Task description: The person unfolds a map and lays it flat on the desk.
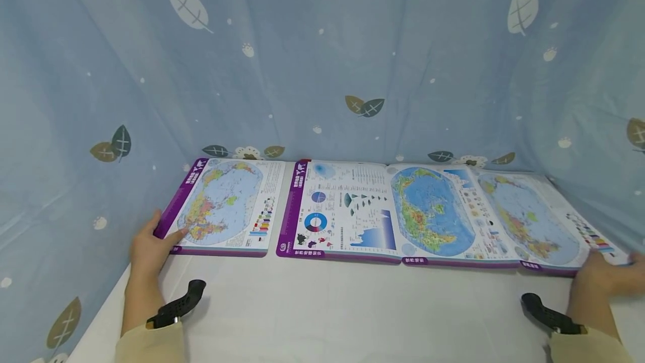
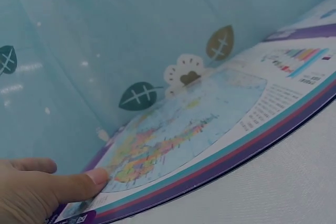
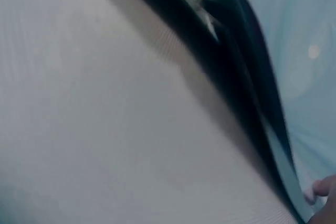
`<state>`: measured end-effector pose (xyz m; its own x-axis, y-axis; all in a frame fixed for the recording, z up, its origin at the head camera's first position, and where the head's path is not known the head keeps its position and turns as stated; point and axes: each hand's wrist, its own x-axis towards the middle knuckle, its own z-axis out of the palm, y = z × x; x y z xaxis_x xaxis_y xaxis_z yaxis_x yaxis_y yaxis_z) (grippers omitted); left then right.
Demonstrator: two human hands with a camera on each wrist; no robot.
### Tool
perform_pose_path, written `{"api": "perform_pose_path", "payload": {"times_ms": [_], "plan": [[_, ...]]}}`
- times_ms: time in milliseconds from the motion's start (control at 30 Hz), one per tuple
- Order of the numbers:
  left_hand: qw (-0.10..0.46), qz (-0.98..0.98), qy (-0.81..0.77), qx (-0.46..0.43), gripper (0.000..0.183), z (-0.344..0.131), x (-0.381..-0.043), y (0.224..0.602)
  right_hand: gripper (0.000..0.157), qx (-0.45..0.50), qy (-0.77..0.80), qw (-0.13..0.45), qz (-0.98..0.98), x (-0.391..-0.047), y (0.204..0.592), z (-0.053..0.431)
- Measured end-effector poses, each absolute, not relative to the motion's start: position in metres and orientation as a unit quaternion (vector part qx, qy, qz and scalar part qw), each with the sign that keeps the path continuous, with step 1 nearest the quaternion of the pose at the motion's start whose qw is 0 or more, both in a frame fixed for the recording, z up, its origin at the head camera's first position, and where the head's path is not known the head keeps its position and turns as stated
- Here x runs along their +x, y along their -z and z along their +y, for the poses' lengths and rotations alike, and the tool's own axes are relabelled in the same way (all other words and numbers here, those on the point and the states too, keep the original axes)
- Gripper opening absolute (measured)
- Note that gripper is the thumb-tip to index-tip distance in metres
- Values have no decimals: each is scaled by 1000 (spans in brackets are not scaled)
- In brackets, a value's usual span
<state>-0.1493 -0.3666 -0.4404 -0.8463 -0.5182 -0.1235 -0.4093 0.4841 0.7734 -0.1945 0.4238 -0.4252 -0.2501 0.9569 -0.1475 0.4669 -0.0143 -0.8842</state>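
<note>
A purple-bordered world map lies at the left of the table, its printed side up. My left hand grips its left edge near the front corner, thumb on top; the other fingers are mostly hidden. The left wrist view shows that thumb on the print. To its right a fold-out map spreads in several panels, with charts on one panel and world maps on the others. My right hand holds its right end at the front corner. In the right wrist view, the fold-out's dark edge stands raised, with fingertips at its end.
A white cloth covers the table in front of the maps. Close behind them hangs a blue curtain with printed leaves, which also runs along both sides. A black curved mount sticks out from each sleeve.
</note>
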Motion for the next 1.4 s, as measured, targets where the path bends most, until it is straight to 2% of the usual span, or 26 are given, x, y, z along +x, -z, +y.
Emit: {"api": "perform_pose_path", "payload": {"times_ms": [167, 467, 600, 900, 1400], "plan": [[53, -859, 426, 281, 87, -367, -150, 440, 60, -530, -439, 260, -678, -193, 429, 424], [53, -864, 412, 286, 83, -367, -152, 438, 64, -402, -479, 288, -725, -200, 422, 406], [54, -862, 413, 288, 81, -368, -152, 438, 66, -367, -497, 280, -735, -208, 415, 392], [53, -864, 412, 285, 76, -369, -152, 435, 75, -274, -492, 199, -802, -222, 392, 335], [25, -908, 346, 233, 73, -366, -154, 438, 70, -80, -482, 228, -842, -222, 357, 240]]}}
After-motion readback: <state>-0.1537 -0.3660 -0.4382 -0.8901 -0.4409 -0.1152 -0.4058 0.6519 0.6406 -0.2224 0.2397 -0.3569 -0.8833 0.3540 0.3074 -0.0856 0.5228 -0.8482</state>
